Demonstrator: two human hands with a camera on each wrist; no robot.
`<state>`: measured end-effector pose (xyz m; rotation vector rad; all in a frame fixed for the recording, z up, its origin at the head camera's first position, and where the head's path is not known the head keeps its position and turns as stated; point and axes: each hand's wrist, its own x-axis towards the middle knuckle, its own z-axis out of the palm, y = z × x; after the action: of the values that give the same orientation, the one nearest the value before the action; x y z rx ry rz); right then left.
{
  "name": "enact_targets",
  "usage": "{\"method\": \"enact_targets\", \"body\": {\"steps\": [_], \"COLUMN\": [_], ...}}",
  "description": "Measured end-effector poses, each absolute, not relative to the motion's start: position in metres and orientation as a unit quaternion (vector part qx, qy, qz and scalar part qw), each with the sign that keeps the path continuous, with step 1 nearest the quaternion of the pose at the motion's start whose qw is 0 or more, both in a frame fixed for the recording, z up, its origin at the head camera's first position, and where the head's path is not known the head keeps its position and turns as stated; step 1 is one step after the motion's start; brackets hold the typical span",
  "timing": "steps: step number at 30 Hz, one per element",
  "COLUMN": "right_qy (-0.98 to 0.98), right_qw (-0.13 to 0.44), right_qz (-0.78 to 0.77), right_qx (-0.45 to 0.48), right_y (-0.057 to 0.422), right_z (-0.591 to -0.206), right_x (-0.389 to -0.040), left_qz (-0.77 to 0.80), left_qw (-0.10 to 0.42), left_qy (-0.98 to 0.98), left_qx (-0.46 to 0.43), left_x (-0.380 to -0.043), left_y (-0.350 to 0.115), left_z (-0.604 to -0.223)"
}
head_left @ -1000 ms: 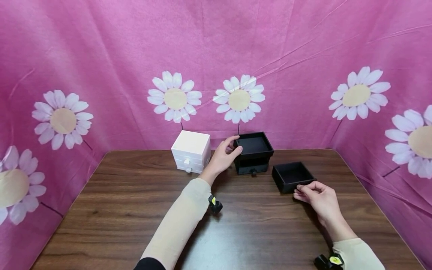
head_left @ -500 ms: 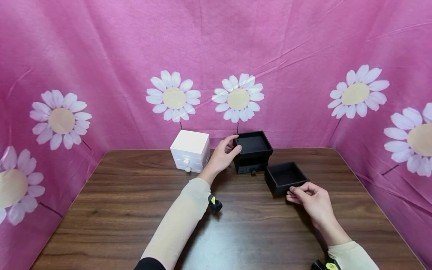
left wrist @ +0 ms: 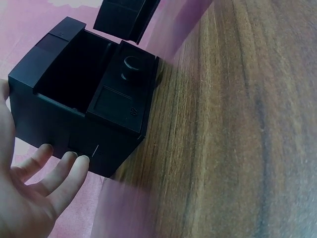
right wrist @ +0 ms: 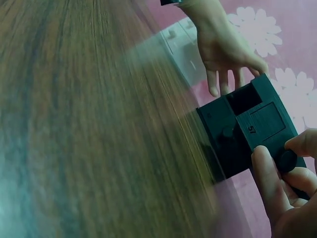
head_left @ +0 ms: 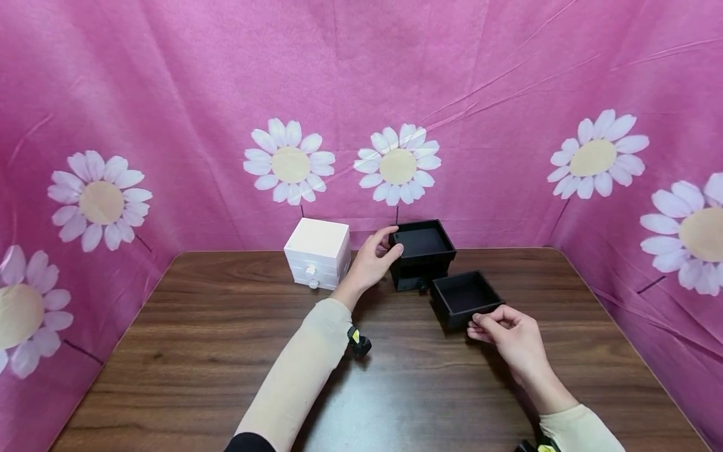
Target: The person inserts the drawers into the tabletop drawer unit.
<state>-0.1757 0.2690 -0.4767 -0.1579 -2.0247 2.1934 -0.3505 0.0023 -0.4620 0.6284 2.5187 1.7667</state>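
Note:
A small black drawer cabinet (head_left: 408, 276) stands at the back of the table, its upper slot open and a lower drawer with a round knob (left wrist: 132, 68) in place. My left hand (head_left: 368, 263) touches the cabinet's left side, fingers fairly straight against the wall and thumb at the top rim. With thumb and fingers my right hand (head_left: 516, 339) pinches the knob (right wrist: 286, 161) of a loose black drawer (head_left: 444, 309). That drawer has nothing inside. It is held just in front and to the right of the cabinet, overlapping its lower right front in the head view.
A white drawer cabinet (head_left: 317, 251) with two knobs stands left of the black one, behind my left wrist. The brown wooden table (head_left: 226, 326) ends at a pink curtain (head_left: 339, 63) printed with white daisies.
The right hand has carried the loose drawer leftward, close to the black cabinet's front. The left hand has stayed at the cabinet's side.

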Motion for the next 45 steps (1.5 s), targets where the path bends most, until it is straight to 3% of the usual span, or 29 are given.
{"method": "enact_targets", "body": {"steps": [45], "right_qy": [-0.672], "right_qw": [0.079], "right_qz": [0.734], "right_qx": [-0.059], "right_y": [0.220], "right_z": [-0.473], "right_x": [-0.190], "left_qz": [0.563], "left_qw": [-0.012], "left_qy": [0.801], "left_qx": [0.203], "left_x": [-0.350], "left_y": [0.003], "left_z": [-0.464]}}
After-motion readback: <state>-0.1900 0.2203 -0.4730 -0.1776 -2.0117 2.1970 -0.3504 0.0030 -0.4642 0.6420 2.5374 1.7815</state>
